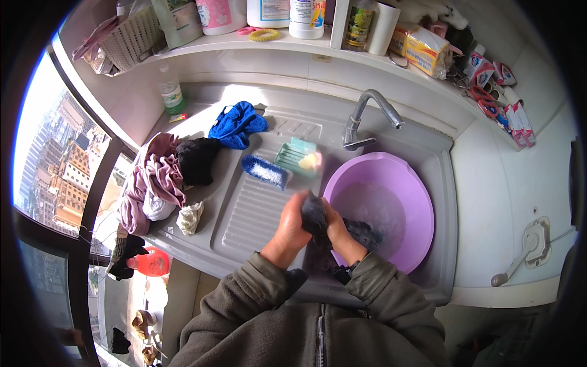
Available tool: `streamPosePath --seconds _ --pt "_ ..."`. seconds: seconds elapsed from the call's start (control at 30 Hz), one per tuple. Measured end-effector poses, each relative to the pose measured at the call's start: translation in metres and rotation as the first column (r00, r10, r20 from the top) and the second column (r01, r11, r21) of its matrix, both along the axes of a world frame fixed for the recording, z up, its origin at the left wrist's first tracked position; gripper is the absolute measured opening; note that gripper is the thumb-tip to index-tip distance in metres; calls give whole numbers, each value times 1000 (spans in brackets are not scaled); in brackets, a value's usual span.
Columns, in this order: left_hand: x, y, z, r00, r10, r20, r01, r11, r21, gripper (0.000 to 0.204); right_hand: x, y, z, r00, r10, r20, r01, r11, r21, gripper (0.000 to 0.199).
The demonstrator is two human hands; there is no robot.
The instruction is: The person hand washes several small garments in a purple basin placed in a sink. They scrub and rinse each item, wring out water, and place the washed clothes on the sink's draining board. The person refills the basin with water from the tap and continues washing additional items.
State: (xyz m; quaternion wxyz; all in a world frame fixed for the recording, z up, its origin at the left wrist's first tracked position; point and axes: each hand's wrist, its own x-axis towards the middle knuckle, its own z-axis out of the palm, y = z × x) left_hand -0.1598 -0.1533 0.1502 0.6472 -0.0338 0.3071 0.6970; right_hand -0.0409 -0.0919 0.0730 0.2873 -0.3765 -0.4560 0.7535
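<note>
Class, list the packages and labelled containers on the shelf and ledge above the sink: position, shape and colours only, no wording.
White labelled jugs: shelf, top centre.
Yellow wrapped packet: shelf, right of centre.
Red-and-white sachets: right ledge.
Clear green-labelled bottle: left corner behind sink.

shelf: yellow wrapped pack (428,50) | right ledge: red-white-blue sachets (489,68) | sink corner: green-labelled bottle (171,93)
</note>
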Motion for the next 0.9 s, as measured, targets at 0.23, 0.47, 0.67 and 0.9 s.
streamPosePath --seconds 0.23,0.47,0.67,0.9 --pt "-22 0 4 916 -254 -311 318 932 176 24 8 96 0 866 11 500 -8 1000 -8 32" --pt "-40 -14 -33 214 -472 -855 403 840 -363 37 -76 152 33 941 87 326 -130 985 112 42" --pt "-27 -9 -22 199 -191 -961 271 953 -133 27 -39 117 47 892 329 309 -425 843 329 55" --pt "5 53 -12 843 80 -532 -28 994 105 12 95 57 22 906 382 184 -410 901 146 47"
